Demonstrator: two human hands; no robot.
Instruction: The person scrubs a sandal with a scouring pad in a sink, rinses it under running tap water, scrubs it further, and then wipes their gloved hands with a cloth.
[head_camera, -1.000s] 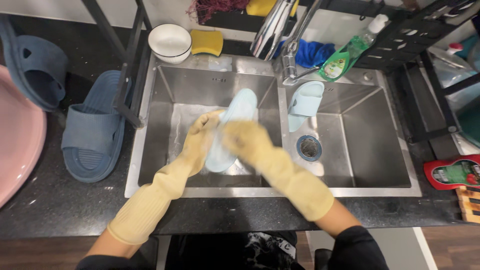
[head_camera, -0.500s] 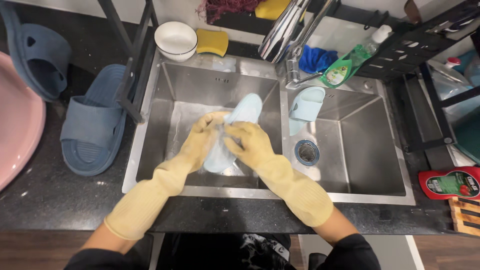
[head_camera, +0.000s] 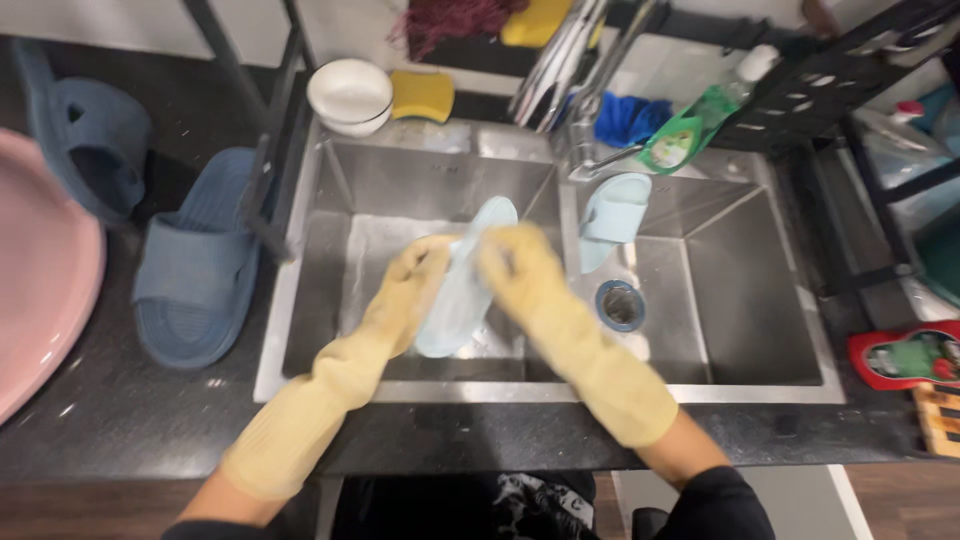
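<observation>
Steel double sink (head_camera: 300, 330): its left basin holds a pale blue slipper (head_camera: 462, 285), gripped by gloved left hand (head_camera: 415, 275) and right hand (head_camera: 512, 262); another pale slipper (head_camera: 610, 215) leans in the right basin

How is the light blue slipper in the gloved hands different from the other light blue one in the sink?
The held slipper is gripped by the left hand and the right hand, both in yellow gloves, over the left basin; the second slipper leans untouched against the right basin's wall. The held one shows its long side; the second one shows its open strap. Both are pale blue and look like a pair.
</observation>
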